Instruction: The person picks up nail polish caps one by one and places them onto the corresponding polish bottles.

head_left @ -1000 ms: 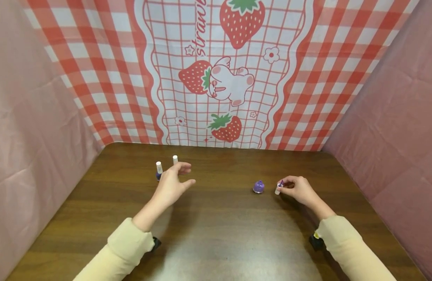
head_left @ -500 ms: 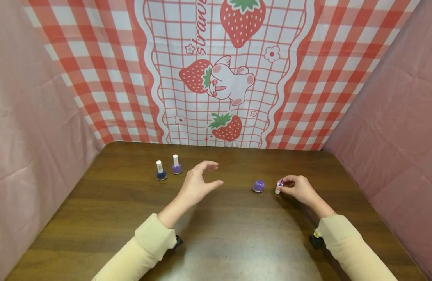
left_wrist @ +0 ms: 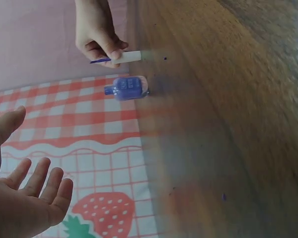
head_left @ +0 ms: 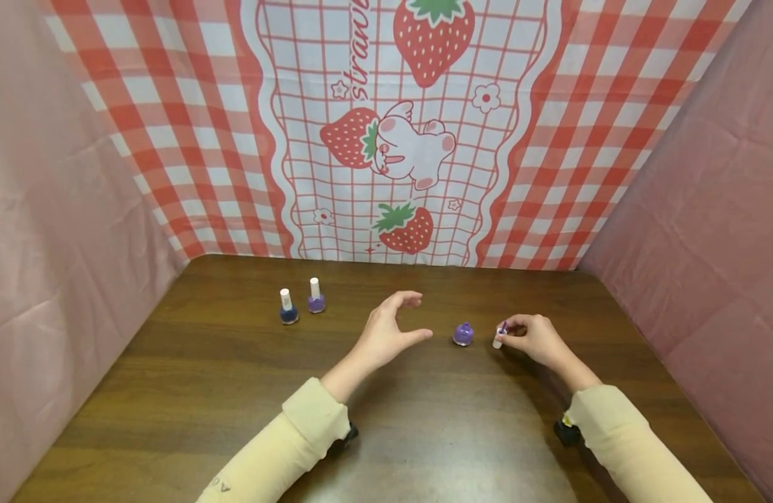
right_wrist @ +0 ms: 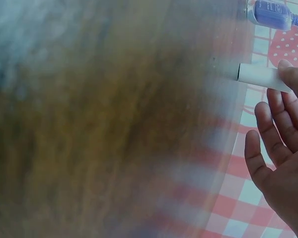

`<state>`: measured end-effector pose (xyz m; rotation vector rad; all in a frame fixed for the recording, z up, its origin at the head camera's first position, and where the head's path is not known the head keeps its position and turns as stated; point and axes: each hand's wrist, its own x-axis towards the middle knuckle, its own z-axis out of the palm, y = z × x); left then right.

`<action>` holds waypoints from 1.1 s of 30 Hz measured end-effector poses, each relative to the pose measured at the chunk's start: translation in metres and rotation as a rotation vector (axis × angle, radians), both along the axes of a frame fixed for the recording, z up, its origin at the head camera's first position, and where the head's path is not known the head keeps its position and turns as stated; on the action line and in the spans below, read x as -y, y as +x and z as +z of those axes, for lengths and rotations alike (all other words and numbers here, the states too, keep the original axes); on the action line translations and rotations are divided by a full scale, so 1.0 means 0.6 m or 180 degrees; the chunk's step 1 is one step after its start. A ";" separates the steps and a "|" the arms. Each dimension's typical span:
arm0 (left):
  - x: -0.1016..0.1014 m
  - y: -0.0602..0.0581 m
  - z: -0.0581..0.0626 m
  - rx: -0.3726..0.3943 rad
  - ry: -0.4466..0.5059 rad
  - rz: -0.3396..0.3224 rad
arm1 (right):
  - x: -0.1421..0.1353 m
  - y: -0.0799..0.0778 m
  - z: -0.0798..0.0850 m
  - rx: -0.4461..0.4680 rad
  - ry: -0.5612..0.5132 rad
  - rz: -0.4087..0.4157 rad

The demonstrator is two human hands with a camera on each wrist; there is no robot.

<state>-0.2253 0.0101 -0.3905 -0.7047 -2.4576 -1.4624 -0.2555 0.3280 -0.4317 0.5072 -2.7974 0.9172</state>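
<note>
The person's left hand [head_left: 391,332] is spread in a loose curve over the middle of the brown wooden table [head_left: 411,433], its thumb held well away from the fingers. Just beyond it to the right, with a visible gap between them, an uncapped purple polish bottle [head_left: 464,335] stands upright on the table, its narrow neck pointing up. That bottle sits between the two hands, a little right of the middle, touching neither.

To the right of it, the right hand [head_left: 537,337] pinches a white cap [head_left: 498,341] between thumb and fingertips; its remaining fingers are loosely bent and set apart. The cap is turned over, closed end downward, with a purple-coated brush [left_wrist: 99,61] poking up and leaning to the right. From where I stand I can't tell whether the cap's lower end touches the table.

Over toward the far left, two more bottles stand upright, both with white caps on: a dark blue bottle [head_left: 289,315] and, just beside it, slightly farther back and to the right, a second purple bottle [head_left: 316,304].

Both arms reach in from the near side in pale yellow sleeves [head_left: 631,436]. A red-and-white strawberry cloth [head_left: 468,178] hangs behind the far edge, and pink fabric [head_left: 694,195] hangs along the left and right sides.
</note>
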 end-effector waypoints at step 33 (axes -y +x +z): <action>-0.103 -0.089 -0.041 0.0794 -0.0220 -0.0693 | 0.000 -0.007 -0.001 -0.0147 0.0166 0.0132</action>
